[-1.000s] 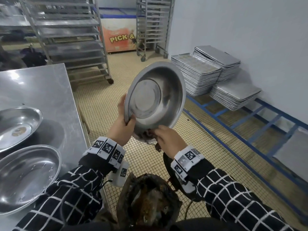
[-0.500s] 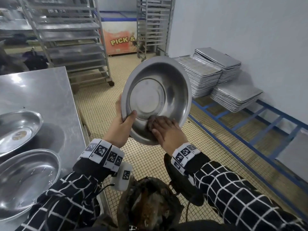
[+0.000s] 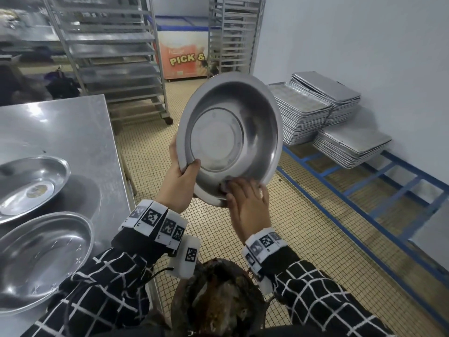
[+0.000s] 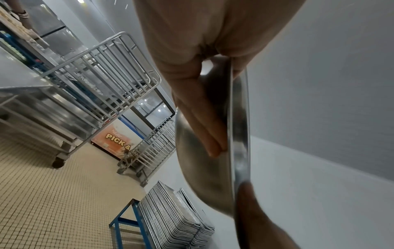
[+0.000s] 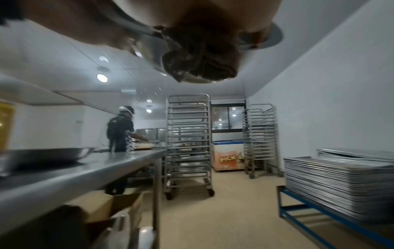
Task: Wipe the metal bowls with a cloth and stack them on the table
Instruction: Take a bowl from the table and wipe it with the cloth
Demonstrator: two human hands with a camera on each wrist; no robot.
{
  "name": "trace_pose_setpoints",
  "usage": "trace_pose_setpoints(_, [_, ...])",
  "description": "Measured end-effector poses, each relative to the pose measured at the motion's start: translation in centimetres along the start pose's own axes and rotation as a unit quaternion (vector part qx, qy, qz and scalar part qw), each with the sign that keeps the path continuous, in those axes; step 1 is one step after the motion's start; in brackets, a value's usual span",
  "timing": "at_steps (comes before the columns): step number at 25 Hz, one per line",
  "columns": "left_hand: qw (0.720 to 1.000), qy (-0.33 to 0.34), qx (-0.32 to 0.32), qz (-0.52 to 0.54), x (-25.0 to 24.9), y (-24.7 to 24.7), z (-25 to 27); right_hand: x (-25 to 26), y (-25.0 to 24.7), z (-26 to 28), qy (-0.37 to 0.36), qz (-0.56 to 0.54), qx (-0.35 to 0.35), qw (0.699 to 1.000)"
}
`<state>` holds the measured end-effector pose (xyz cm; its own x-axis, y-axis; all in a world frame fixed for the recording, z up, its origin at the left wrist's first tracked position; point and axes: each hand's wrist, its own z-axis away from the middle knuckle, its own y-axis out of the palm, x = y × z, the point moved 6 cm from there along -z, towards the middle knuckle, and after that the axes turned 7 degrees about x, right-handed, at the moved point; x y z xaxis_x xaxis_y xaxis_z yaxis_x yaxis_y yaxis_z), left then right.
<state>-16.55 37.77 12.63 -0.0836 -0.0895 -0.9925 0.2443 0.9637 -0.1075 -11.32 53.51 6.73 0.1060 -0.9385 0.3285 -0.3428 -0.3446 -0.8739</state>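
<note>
I hold a round metal bowl [image 3: 233, 132] upright in the air, its inside facing me. My left hand [image 3: 181, 181] grips its left rim, thumb inside, fingers [image 4: 204, 128] flat on the back. My right hand [image 3: 247, 205] presses a dark brown cloth [image 5: 198, 57] against the lower inside wall of the bowl [image 5: 147, 47]; most of the cloth is hidden under the fingers in the head view. Two more metal bowls lie on the steel table [image 3: 73, 122] at the left: one farther [image 3: 31, 186], one nearer [image 3: 41, 259].
A dark, soiled pan or bag [image 3: 218, 300] hangs below my arms. Stacks of baking trays [image 3: 313, 110] sit on a blue frame [image 3: 359, 190] at the right. Wheeled tray racks [image 3: 114, 52] and a freezer [image 3: 184, 57] stand behind. Another person [image 5: 121, 129] works far off.
The bowl has risen and tilted more toward me. My right hand moved with the cloth from the bowl's bottom rim to the lower inside wall and slid slightly right.
</note>
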Motion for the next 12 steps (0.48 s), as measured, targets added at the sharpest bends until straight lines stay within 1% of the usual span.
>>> trace_pose_setpoints(2, [1.000, -0.022, 0.008, 0.003, 0.4, -0.4, 0.2, -3.3, -0.2, -0.7, 0.052, 0.067, 0.011, 0.996])
trace_pose_setpoints(3, [0.999, -0.032, 0.012, 0.007, 0.6, -0.5, 0.4, -4.6, -0.5, -1.0, 0.073, 0.077, 0.011, 0.994])
trace_pose_setpoints(4, [0.999, -0.045, 0.016, 0.006, 0.9, -0.5, 0.7, -5.6, -0.7, -1.4, 0.090, 0.058, 0.006, 0.994])
trace_pose_setpoints(6, [0.997, -0.075, 0.019, 0.011, 1.7, -0.4, 1.3, -6.5, -1.6, -2.0, 0.124, -0.064, -0.016, 0.990])
trace_pose_setpoints(7, [0.995, -0.092, 0.021, 0.015, 2.2, -0.4, 1.4, -6.7, -2.1, -2.3, 0.151, -0.130, -0.031, 0.979])
trace_pose_setpoints(10, [0.990, -0.135, 0.038, 0.021, 3.8, -0.7, 1.3, -7.7, -3.3, -2.8, 0.238, -0.252, -0.065, 0.936])
trace_pose_setpoints(12, [0.986, -0.154, 0.041, 0.038, 4.5, -1.4, 1.2, -8.0, -3.2, -3.0, 0.279, -0.311, -0.055, 0.907])
